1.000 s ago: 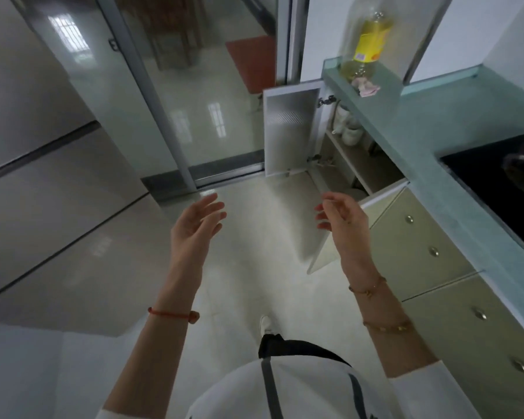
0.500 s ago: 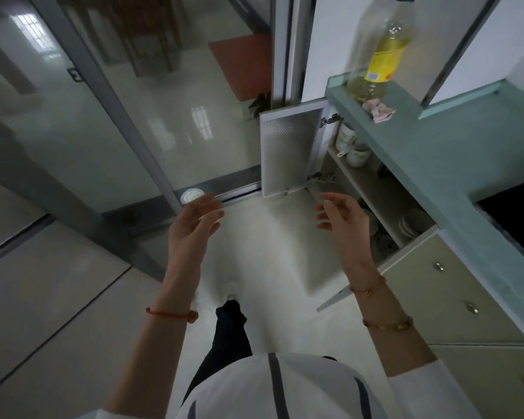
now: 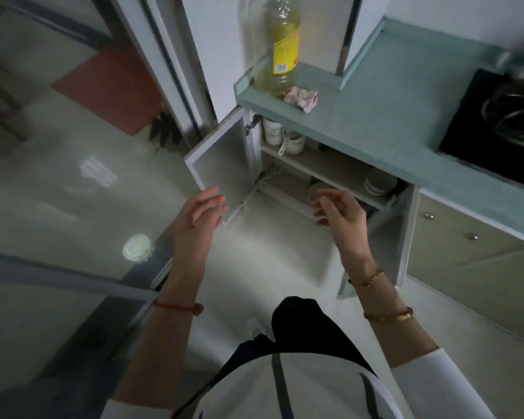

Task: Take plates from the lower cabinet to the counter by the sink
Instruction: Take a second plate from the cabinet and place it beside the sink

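Observation:
The lower cabinet [image 3: 327, 167] under the teal counter [image 3: 384, 116] stands with both doors swung out. A stack of white plates [image 3: 378, 182] sits on its shelf at the right, partly hidden by the counter edge. A round dish [image 3: 315, 190] lies lower, just behind my right hand. My left hand [image 3: 204, 211] hovers empty, fingers apart, at the bottom corner of the left door [image 3: 224, 164]. My right hand [image 3: 341, 211] is empty too, fingers loosely curled, in front of the cabinet opening.
White cups [image 3: 282, 137] stand on the upper shelf at the left. An oil bottle [image 3: 280, 46] and a crumpled wrapper [image 3: 303, 98] sit on the counter end. A black hob with a pot [image 3: 511, 116] is at the right. A glass sliding door [image 3: 73, 176] borders the left.
I have stepped closer to the cabinet and leaned down. Both hands have advanced toward the opening, and the plates on the shelf have come into view.

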The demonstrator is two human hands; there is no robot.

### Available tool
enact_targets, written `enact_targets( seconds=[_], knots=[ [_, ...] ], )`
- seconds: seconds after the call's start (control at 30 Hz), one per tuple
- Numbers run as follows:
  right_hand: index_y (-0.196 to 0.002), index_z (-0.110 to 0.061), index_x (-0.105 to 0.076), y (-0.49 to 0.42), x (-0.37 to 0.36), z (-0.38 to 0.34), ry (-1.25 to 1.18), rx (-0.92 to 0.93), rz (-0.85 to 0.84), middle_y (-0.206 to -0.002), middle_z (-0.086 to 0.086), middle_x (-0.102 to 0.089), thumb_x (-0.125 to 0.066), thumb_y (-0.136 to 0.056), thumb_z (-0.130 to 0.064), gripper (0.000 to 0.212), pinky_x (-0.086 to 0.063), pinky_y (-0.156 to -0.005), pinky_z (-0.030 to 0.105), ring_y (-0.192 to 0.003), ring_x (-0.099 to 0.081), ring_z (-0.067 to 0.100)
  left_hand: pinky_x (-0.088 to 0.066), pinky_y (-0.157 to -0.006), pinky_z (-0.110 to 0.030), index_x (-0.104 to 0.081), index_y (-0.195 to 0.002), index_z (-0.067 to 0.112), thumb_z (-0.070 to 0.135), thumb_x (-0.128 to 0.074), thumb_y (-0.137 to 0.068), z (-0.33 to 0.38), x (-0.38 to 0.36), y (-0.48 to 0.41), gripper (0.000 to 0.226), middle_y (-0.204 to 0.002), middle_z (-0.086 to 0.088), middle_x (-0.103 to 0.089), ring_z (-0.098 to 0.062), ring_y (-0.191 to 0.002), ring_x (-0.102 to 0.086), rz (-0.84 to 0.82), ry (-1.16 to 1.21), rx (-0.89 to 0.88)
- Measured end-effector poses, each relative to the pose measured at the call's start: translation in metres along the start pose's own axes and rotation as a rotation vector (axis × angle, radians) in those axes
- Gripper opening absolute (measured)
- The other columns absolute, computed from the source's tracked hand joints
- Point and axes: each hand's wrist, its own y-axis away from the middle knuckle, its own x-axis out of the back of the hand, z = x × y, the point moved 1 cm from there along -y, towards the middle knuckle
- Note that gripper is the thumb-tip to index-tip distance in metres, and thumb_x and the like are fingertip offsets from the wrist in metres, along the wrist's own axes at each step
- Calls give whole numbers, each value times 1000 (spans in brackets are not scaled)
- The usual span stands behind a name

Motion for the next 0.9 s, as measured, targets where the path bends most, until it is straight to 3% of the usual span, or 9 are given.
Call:
enact_targets(
  seconds=[0.13,0.37,0.6,0.73,0.9],
  knots=[
    [-109,-5,-66,-24,1,6,-8,-45,147,-91,10,-71,-57,-96,-10,17,-57,-70,32,-79,-67,20,-56,-92,-30,-67,-119,6,-4,-61,-91,3,-21,-52,31,-105,-9,-72,-25,-105,-68,-120,-25,21],
    [-110,-2,-65,-90,7,11,-58,-96,344,-97,20,-70,-55,-96,-5,17,-56,-71,32,-83,-65,23,-55,-95,-32,-68,-118,19,-1,-60,-93,-2,-87,-145,33,-111,-3,-73,-18,-103,-71,-323,-106,49],
    [-110,-1,-65,-175,3,21,-68,-131,390,-98,22,-70,-56,-96,-5,18,-56,-73,32,-84,-65,24,-55,-98,-35,-67,-118,16,-3,-58,-93,-8,-156,-230,33,-114,-9,-72,-17,-101,-71,-439,-132,26],
    [-110,-3,-65,-211,-3,31,-66,-123,431,-92,15,-71,-56,-96,-6,17,-57,-71,32,-81,-65,21,-54,-100,-39,-68,-116,19,-1,-60,-93,-22,-181,-266,32,-115,-10,-72,-24,-108,-70,-480,-126,18],
    [-107,-6,-67,-244,-9,67,-66,-110,503,-87,8,-72,-57,-95,-7,16,-58,-69,32,-77,-66,15,-54,-97,-38,-69,-115,18,-2,-61,-92,-63,-198,-309,31,-112,-11,-72,-21,-102,-70,-541,-127,24]
  ],
)
